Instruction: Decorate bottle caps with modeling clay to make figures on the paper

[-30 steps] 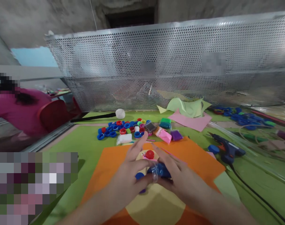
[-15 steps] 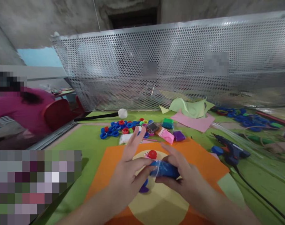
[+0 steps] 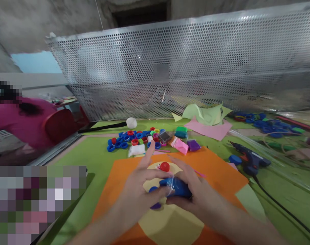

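Note:
Between my hands is a packet of blue modelling clay (image 3: 180,188) in clear plastic wrap. My left hand (image 3: 138,187) pinches the packet's left end between thumb and fingers, the index finger raised away. Fingers and thumb of my right hand (image 3: 202,195) wrap round the right side. Beneath lies a pale yellow paper circle (image 3: 170,226) on an orange sheet (image 3: 114,190). A red bottle cap (image 3: 165,166) with small pale bits beside it sits on the circle. Close to my left thumb are a blue cap (image 3: 153,189) and a purple piece (image 3: 155,205), partly covered.
Behind are many coloured bottle caps (image 3: 124,137) and clay packets in white (image 3: 136,149), pink (image 3: 180,145) and purple (image 3: 194,145). A glue gun (image 3: 252,158) with a trailing cord lies right. A perforated metal panel (image 3: 195,64) closes the back. A person in pink (image 3: 24,119) sits left.
The packet has moved slightly left and down with my hands, and its wrapper is turned a little. My left fingers have shifted on its end. The whole view has moved slightly.

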### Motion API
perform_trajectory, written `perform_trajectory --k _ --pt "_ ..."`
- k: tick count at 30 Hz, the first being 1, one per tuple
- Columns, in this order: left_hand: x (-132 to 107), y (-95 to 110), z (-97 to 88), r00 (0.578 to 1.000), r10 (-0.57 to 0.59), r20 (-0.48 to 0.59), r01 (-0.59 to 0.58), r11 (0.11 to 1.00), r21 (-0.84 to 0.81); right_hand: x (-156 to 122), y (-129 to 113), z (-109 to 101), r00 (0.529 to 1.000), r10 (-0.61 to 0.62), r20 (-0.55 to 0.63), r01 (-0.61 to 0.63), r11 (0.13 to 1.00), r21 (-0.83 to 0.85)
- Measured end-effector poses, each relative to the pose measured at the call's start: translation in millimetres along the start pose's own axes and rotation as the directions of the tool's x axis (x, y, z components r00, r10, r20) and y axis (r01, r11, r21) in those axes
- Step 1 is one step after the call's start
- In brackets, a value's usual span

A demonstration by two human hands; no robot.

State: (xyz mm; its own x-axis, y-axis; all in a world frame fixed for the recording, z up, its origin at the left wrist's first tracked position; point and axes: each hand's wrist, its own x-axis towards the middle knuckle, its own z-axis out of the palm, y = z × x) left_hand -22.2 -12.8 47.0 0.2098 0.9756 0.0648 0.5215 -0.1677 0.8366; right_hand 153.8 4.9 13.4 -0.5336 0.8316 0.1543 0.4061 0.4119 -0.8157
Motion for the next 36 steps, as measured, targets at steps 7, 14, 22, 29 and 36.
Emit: perform_trajectory --k 7,14,22,29,36 --pt "-6 -3 -7.2 0.924 0.380 -0.046 -0.349 0.886 0.305 -8 -8 -5 0.996 -0.042 0.074 0.048 0.996 -0.073" --pt "-6 -5 -8.6 0.920 0.350 -0.178 -0.315 0.928 0.199 -4 -4 -8 0.992 -0.098 -0.083 0.109 0.985 0.134" --pt "3 -7 -16.4 0.959 0.278 0.049 -0.280 0.911 0.302 1 -4 -11 0.995 0.031 0.097 -0.062 0.943 0.327" --pt "1 -7 -21.1 0.939 0.221 0.263 -0.318 0.851 0.417 3 -4 -15 0.980 0.062 0.187 -0.121 0.940 0.320" --pt "3 -8 -18.6 0.907 0.145 0.395 -0.332 0.823 0.461 3 -4 -9 0.957 0.178 0.231 -0.228 0.950 0.211"
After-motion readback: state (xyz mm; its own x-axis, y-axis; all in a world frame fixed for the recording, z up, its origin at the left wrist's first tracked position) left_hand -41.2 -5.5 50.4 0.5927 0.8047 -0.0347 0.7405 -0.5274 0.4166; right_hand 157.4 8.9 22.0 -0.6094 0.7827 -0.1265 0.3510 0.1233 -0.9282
